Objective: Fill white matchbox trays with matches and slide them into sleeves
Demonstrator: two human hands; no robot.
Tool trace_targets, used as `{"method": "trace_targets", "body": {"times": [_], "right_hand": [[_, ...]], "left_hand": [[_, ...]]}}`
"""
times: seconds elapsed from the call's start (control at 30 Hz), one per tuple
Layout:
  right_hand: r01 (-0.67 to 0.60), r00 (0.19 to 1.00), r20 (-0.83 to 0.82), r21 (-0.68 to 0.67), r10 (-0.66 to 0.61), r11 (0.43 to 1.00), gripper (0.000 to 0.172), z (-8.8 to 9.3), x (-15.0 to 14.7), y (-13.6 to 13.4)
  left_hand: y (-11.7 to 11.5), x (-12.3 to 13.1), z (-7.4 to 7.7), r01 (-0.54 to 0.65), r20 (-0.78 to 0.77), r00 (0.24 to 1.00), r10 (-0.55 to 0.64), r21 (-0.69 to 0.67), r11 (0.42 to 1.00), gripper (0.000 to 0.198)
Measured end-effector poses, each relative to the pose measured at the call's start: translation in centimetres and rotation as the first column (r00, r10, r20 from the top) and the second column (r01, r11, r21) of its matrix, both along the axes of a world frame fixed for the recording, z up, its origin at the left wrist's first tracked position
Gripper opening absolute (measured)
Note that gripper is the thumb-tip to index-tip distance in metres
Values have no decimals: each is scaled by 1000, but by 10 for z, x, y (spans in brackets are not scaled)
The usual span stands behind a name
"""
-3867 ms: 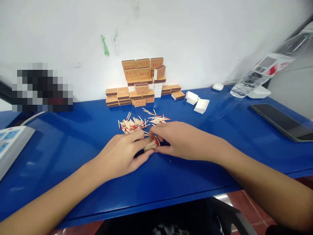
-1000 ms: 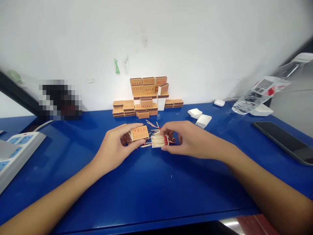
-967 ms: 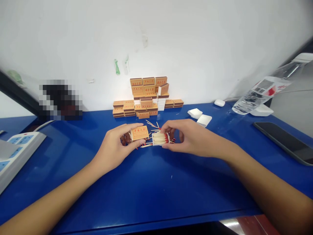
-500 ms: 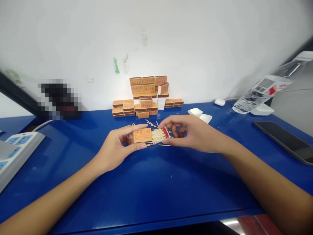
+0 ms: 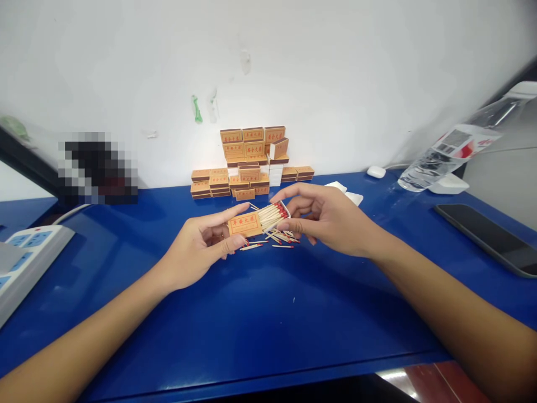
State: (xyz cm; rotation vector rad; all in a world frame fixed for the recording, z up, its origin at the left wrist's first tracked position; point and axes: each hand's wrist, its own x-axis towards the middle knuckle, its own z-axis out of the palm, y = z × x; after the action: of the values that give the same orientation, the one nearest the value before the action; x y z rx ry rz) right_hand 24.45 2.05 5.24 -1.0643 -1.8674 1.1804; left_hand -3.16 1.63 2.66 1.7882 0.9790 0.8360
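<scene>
A matchbox is held between my two hands, slid partly apart. Its orange sleeve (image 5: 245, 224) with red characters is gripped at the left end by my left hand (image 5: 201, 246), thumb below and index finger above. My right hand (image 5: 319, 218) pinches the right end of the white inner tray, thumb and index finger on its edges. Red-tipped matches (image 5: 273, 216) fill the exposed part of the tray, heads toward the right. Beneath the box, several loose matches (image 5: 283, 246) lie scattered on the blue table (image 5: 260, 324).
Behind the hands, many matchboxes (image 5: 254, 150) are stacked against the wall. White paper trays (image 5: 354, 198), a small white case (image 5: 376, 172), a leaning water bottle (image 5: 444, 148) and a phone (image 5: 489, 240) are to the right. A power strip (image 5: 36, 263) sits at the left.
Both hands have raised the matchbox slightly and tilted its right end upward. More of the loose matches beneath it now show. The sleeve and tray remain partly apart.
</scene>
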Motion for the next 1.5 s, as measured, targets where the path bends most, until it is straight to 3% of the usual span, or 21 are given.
{"method": "trace_targets", "body": {"times": [0.43,0.67,0.83,1.03,1.23,1.37,1.5], "right_hand": [[14,984,-177,-77,-28,997,41,-8,-9,-4],[-6,982,-189,-99,-13,995,41,-11,-21,-14],[-37,982,-186,-9,35,999,72,-21,-31,-24],[-126,991,-59,-45,123,991,92,-22,-36,-38],[-243,967,-95,-81,235,967,113,-17,-46,-50],[-238,964,-142,-83,225,968,118,-21,-49,-53],[-134,991,-37,-80,132,988,115,-26,-45,-49]], "left_hand": [[-3,0,3,30,50,998,-29,-11,999,60],[-7,5,1,-2,50,999,2,-13,1000,67],[-10,9,-2,-55,118,991,57,-21,998,70],[-17,12,-1,-70,141,987,72,-19,997,72],[-23,15,-4,-40,152,988,38,5,999,69],[-28,16,-3,-96,109,990,88,64,993,68],[-15,10,-3,-109,74,992,102,87,990,63]]}}
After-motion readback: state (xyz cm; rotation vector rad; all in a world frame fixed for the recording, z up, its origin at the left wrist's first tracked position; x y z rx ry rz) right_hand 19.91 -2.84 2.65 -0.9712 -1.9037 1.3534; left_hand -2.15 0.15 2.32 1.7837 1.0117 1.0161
